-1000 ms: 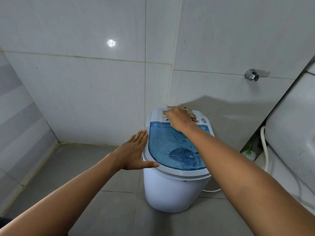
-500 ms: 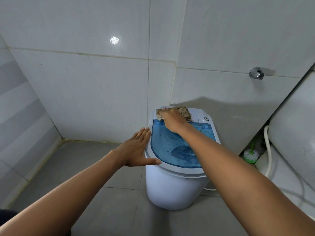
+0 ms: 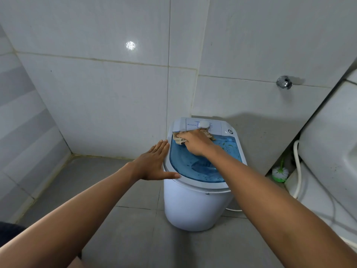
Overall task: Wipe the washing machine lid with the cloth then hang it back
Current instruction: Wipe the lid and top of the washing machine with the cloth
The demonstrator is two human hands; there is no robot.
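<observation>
A small white washing machine (image 3: 195,207) stands on the floor in the wall corner. Its see-through blue lid (image 3: 222,161) faces up, with dark specks near its right side. A white control panel with a round dial (image 3: 204,124) sits behind the lid. My right hand (image 3: 195,142) presses a beige cloth (image 3: 178,139) flat on the far left part of the lid; most of the cloth is hidden under the palm. My left hand (image 3: 154,164) lies open against the machine's left rim, thumb resting on the rim's front edge.
White tiled walls close in behind and on the left. A metal wall tap (image 3: 284,82) sticks out at the upper right. A green and white brush (image 3: 280,173) and a white hose (image 3: 298,171) sit beside a large white fixture (image 3: 332,132) on the right. Grey floor tiles (image 3: 125,229) lie in front.
My right hand has slid the cloth from the control panel down and left onto the far part of the blue lid, uncovering the dial. My left hand stays on the rim.
</observation>
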